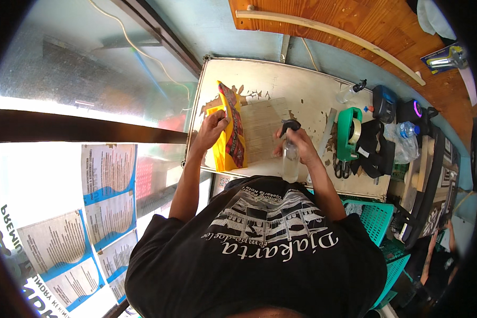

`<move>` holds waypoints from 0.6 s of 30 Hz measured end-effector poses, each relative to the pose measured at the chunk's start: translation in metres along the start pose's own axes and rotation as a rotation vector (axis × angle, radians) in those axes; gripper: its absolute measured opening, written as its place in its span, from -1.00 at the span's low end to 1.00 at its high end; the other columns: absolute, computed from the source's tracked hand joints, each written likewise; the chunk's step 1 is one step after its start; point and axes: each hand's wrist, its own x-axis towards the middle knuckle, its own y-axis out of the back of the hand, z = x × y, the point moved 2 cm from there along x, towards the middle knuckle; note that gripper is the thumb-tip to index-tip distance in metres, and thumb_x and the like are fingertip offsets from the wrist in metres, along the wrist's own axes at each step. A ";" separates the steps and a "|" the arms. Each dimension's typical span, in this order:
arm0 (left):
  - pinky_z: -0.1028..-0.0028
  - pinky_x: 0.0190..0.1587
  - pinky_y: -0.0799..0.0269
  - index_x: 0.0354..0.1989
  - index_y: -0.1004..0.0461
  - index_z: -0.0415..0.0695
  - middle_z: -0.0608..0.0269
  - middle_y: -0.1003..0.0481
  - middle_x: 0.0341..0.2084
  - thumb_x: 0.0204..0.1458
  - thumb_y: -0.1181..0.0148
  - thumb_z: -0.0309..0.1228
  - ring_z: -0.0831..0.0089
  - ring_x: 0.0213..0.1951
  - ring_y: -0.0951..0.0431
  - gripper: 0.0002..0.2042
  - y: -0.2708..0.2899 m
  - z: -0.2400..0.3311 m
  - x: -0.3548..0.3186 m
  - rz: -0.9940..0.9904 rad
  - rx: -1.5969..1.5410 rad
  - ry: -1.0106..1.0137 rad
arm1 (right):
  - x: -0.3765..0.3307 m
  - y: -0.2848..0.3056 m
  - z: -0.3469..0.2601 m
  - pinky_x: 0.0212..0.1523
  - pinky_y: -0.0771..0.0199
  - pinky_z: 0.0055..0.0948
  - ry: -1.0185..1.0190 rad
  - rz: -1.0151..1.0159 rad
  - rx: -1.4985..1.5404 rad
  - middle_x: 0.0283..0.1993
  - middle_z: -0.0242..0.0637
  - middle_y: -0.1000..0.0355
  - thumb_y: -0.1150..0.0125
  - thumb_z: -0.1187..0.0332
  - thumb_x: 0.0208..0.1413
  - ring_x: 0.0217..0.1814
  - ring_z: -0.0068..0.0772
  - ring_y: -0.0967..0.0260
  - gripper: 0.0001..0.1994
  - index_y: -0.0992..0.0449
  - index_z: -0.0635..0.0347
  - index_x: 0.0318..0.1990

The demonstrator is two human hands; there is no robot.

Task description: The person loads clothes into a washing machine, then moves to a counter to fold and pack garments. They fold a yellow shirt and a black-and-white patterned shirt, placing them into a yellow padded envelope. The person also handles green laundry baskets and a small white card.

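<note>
My left hand (214,127) is closed at the left edge of a folded yellow piece (224,153) with a dark red patterned panel, perhaps cloth or a bag. That piece stretches lengthwise over the left part of the worn white table. In my right hand (300,144) is a clear spray bottle (290,163) with a black spray head, the fingers wrapped round its neck. The bottle is upright near my chest. Between the two hands a flat, see-through sheet (265,124) rests on the tabletop.
To the right on the table (312,87) are a green tape dispenser (348,132), scissors (342,168), a second spray bottle (347,94) and a black bag (373,151). A plastic water bottle (408,130) lies beyond. Green baskets (373,217) stand below; another person's arms (429,257) show lower right.
</note>
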 end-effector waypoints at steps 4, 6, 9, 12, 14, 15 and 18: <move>0.61 -0.50 -0.12 -0.47 -0.31 -0.25 0.43 -0.24 -0.64 0.07 0.02 -0.40 0.68 -0.55 -0.20 -0.83 0.014 -0.004 -0.011 0.034 -0.041 0.046 | 0.030 0.005 0.023 -0.55 -0.47 -0.43 -0.121 0.106 0.118 -0.15 -0.22 -0.39 0.05 -0.11 0.07 -0.51 -0.31 -0.45 -0.50 -0.36 0.23 -0.20; 0.61 -0.50 -0.12 -0.46 -0.31 -0.25 0.43 -0.24 -0.62 0.07 0.01 -0.41 0.69 -0.54 -0.20 -0.84 0.018 -0.007 -0.012 0.035 0.000 0.044 | 0.044 0.015 0.045 -0.55 -0.46 -0.42 -0.215 0.127 0.158 -0.17 -0.23 -0.41 0.05 -0.13 0.07 -0.50 -0.33 -0.45 -0.48 -0.38 0.22 -0.17; 0.60 -0.50 -0.11 -0.46 -0.30 -0.27 0.44 -0.24 -0.63 0.06 0.01 -0.40 0.68 -0.55 -0.19 -0.83 0.012 0.001 -0.012 0.015 -0.063 0.025 | 0.055 0.022 0.074 -0.55 -0.46 -0.39 -0.362 0.138 0.161 -0.21 -0.21 -0.43 0.01 -0.11 0.05 -0.51 -0.32 -0.45 -0.49 -0.38 0.19 -0.10; 0.59 -0.51 -0.14 -0.49 -0.30 -0.29 0.41 -0.24 -0.65 0.05 0.01 -0.41 0.67 -0.56 -0.20 -0.82 0.006 0.000 -0.010 0.070 -0.048 -0.025 | 0.045 0.018 0.079 -0.58 -0.46 -0.38 -0.509 0.018 0.046 -0.27 -0.19 -0.44 -0.01 -0.09 0.06 -0.55 -0.30 -0.44 -0.50 -0.37 0.21 -0.11; 0.54 -0.49 -0.22 -0.48 -0.32 -0.31 0.30 -0.27 -0.66 0.02 0.00 -0.41 0.59 -0.56 -0.28 -0.81 0.006 -0.011 -0.003 0.042 0.107 -0.048 | 0.038 0.026 0.080 -0.60 -0.46 -0.38 -0.408 0.074 0.017 -0.30 -0.20 -0.43 -0.01 -0.07 0.06 -0.56 -0.27 -0.44 -0.51 -0.38 0.25 -0.18; 0.52 -0.49 -0.24 -0.48 -0.32 -0.32 0.26 -0.29 -0.66 0.01 0.00 -0.41 0.56 -0.57 -0.31 -0.82 -0.001 0.003 -0.002 0.036 0.133 -0.071 | 0.032 0.035 0.075 -0.60 -0.46 -0.38 -0.371 0.108 -0.002 -0.28 -0.21 -0.43 0.00 -0.07 0.06 -0.55 -0.26 -0.45 -0.51 -0.39 0.27 -0.20; 0.42 -0.46 -0.33 -0.43 -0.37 -0.34 0.08 -0.38 -0.64 -0.01 0.00 -0.39 0.38 -0.57 -0.43 -0.79 -0.023 0.003 0.010 0.000 0.182 -0.072 | 0.008 0.056 0.043 -0.59 -0.46 -0.41 -0.227 0.240 0.059 -0.23 -0.24 -0.42 0.02 -0.07 0.08 -0.52 -0.25 -0.46 -0.53 -0.38 0.25 -0.22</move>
